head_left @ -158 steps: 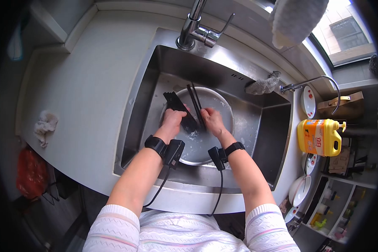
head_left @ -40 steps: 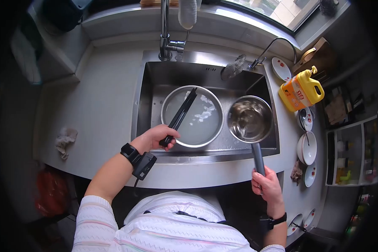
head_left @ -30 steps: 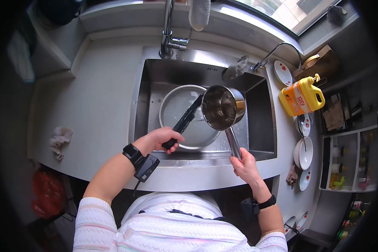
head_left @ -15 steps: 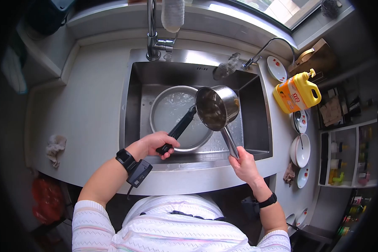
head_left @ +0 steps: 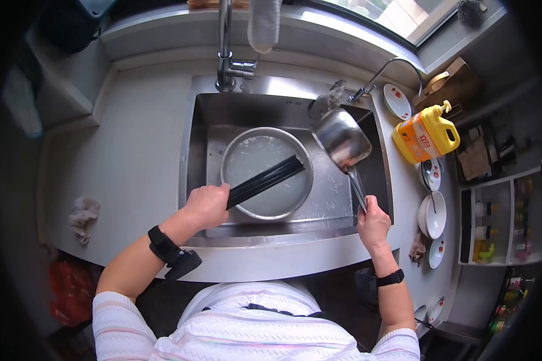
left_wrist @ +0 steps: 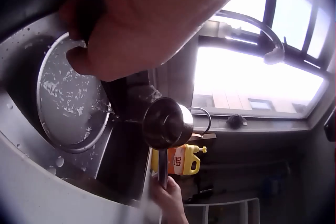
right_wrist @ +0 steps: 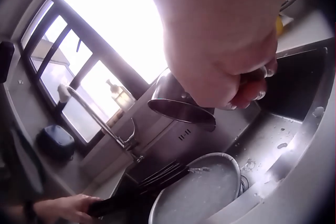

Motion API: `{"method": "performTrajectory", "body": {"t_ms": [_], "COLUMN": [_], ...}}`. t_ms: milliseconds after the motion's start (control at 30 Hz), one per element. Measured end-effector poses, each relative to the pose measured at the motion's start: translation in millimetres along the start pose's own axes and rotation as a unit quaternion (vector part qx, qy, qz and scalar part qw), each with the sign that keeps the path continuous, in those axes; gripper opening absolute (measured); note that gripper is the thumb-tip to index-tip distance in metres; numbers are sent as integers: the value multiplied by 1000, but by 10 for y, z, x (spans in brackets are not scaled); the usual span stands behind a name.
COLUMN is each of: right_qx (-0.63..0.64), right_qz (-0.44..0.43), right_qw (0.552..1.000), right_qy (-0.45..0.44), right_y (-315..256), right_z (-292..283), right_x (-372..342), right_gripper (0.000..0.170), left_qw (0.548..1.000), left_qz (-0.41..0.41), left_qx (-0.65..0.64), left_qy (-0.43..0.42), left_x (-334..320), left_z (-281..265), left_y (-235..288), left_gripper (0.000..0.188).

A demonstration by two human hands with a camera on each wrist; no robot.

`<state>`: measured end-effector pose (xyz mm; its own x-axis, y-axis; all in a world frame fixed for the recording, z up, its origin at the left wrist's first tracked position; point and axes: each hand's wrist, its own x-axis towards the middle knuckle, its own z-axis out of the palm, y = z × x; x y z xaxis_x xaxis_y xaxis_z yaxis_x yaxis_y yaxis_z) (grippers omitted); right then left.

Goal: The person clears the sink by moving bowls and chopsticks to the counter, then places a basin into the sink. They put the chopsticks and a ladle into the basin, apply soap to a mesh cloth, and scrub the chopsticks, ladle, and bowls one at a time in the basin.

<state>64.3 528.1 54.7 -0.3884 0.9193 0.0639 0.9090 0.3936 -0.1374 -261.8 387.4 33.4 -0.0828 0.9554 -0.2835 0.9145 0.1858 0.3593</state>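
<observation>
In the head view the left hand grips one end of a bundle of black chopsticks, held slanting over a round metal basin of cloudy water in the sink. The right hand holds the handle of a small steel saucepan, tipped over the right part of the sink, its mouth facing left and down. In the right wrist view the saucepan hangs above the basin, apart from the chopsticks. The left wrist view shows the saucepan beyond the left hand.
A faucet stands behind the sink, with a thin curved tap to its right. A yellow detergent bottle and bowls line the right counter. A crumpled cloth lies on the left counter.
The saucepan has moved right, away from the chopsticks, and its mouth has turned down. The chopsticks have swung lower and flatter over the basin, while the left hand has shifted slightly left.
</observation>
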Motion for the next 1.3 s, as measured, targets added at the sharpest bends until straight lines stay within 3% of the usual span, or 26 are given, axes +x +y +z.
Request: {"method": "performTrajectory", "body": {"t_ms": [67, 133, 167, 233, 267, 333, 400, 467, 567, 700, 833, 1000, 1133, 1167, 1200, 1267, 1300], "right_qx": [86, 244, 249, 422, 423, 493, 506, 510, 480, 482, 509, 498, 511, 499, 500, 488, 490], "right_qz": [17, 65, 52, 140, 132, 120, 80, 41, -52, -120, -153, -158, -123, -143, -128, -158, -151], "right_qw": [996, 963, 963, 866, 866, 806, 781, 752, 741, 709, 668, 667, 634, 647, 681, 711, 725], "right_qy": [-6, -90, -93, -230, -232, -305, -358, -415, -466, -500, -521, -531, -568, -559, -520, -482, -461], "right_y": [73, 198, 52, -292, -429, -716, -1022, -1459, -2154, -3098, -3698, -3893, -3798, -3731, -3600, -3319, -3127], "right_z": [64, 228, 171, -134, -207, -294, -297, -284, -49, 333, 648, 696, 608, 598, 571, 497, 451], "right_x": [19, 51, 101, 97, 109, 160, 229, 327, 483, 569, 552, 583, 627, 640, 641, 649, 656], "right_gripper": [10, 6, 6, 9, 9, 9, 11, 11, 15, 18, 19, 23, 43, 51, 60, 65, 63], "left_qw": [999, 998, 997, 995, 992, 987, 980, 944, 918, 907, 920, 908, 916, 924, 924, 943, 944], "left_qz": [-36, -45, -57, -83, -98, -115, -127, -241, -270, -301, -310, -330, -203, -259, -186, -113, -171], "left_qx": [22, 45, 55, 52, 47, 30, 13, -123, -152, -143, -41, 24, -49, -67, -63, -93, -78], "left_qy": [-14, -16, -3, 31, 60, 108, 153, 187, 246, 259, 237, 258, 341, 272, 329, 300, 272], "left_x": [-105, -237, -305, -488, -596, -865, -1112, -1293, -1416, -1366, -1222, -1108, -1045, -1037, -994, -1040, -894], "left_z": [-121, -222, -238, -329, -385, -519, -722, -964, -1081, -1114, -1047, -948, -873, -983, -868, -812, -886], "left_y": [-27, -123, -201, -378, -470, -700, -828, -910, -1184, -1444, -1737, -2030, -2428, -2368, -2540, -2803, -2644], "left_gripper": [19, 22, 22, 21, 21, 22, 23, 26, 30, 30, 30, 37, 49, 53, 59, 69, 71]}}
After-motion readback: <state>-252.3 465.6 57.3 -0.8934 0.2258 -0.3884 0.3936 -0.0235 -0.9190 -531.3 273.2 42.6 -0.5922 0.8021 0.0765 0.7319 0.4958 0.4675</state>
